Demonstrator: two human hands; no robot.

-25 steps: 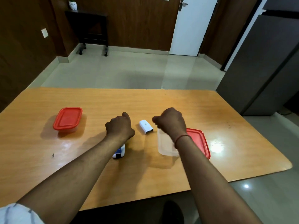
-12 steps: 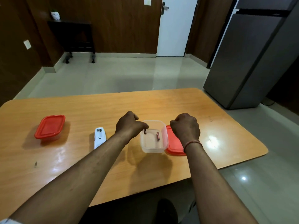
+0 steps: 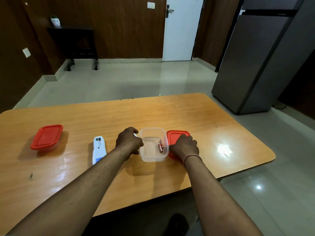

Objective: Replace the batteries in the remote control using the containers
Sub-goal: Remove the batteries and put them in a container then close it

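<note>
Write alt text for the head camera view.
Two batteries lie in an open clear container between the left hand and the right hand, which rests on a red lid. A white remote lies left.

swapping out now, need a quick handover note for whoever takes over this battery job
Left hand: on the left wall of the open clear container.
Right hand: resting on the loose red lid right of it.
Two batteries lie inside the container.
Remote lies left, compartment open, looks empty.
Second container, far left, is lidded.
Left to do: fit new batteries, close the remote.
</note>
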